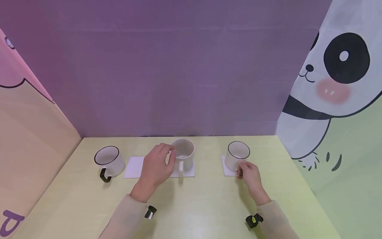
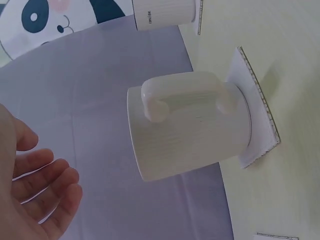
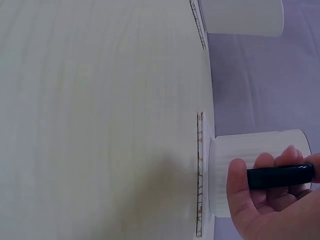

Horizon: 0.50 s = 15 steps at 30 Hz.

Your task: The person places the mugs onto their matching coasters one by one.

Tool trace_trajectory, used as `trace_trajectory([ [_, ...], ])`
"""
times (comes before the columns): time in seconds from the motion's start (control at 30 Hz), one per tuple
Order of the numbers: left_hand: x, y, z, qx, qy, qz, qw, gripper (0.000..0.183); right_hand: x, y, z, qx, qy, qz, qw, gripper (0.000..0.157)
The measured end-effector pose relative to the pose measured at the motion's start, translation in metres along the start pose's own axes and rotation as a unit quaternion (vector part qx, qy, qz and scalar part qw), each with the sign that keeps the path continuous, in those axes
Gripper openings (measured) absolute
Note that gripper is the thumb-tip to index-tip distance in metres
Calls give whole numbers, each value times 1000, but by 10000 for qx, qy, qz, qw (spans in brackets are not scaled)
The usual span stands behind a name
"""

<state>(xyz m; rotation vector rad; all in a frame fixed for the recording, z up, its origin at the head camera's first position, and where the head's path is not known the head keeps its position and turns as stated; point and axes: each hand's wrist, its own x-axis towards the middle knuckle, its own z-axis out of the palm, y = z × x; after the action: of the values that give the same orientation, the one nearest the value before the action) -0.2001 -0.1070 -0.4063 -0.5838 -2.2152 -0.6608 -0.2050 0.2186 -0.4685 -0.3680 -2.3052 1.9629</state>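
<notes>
My right hand [image 1: 250, 176] grips the black handle [image 3: 280, 177] of a ribbed white mug [image 3: 250, 145] with a dark rim. This mug stands upright on a white cardboard square [image 1: 228, 171] at the right. In the middle, an all-white mug [image 1: 185, 162] is upright on another cardboard square [image 2: 260, 120], its white handle facing the front. My left hand [image 1: 157, 166] hovers just left of that mug's rim, fingers loosely bent and holding nothing. In the left wrist view its fingers [image 2: 47, 182] are apart from the mug.
A third white mug [image 1: 114, 164], with a dark rim and black handle, stands on the table [image 1: 206, 205] at the left. Between it and my left hand lies a bare white cardboard square [image 1: 134, 167]. A purple cloth wall [image 1: 179, 76] rises behind the table.
</notes>
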Motion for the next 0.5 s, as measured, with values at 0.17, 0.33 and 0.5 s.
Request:
trace_trajectory([
  [0.17, -4, -10, -4, -183, 273, -317, 9990, 11, -1, 2, 1, -2, 38, 25, 10000, 27],
  [0.33, -8, -22, -13, -27, 505, -692, 9963, 10, -2, 2, 2, 38, 17, 29, 10000, 28],
  [0.5, -10, -35, -26, 35, 561, -1102, 9923, 11, -2, 0, 2, 63, 21, 45, 10000, 28],
])
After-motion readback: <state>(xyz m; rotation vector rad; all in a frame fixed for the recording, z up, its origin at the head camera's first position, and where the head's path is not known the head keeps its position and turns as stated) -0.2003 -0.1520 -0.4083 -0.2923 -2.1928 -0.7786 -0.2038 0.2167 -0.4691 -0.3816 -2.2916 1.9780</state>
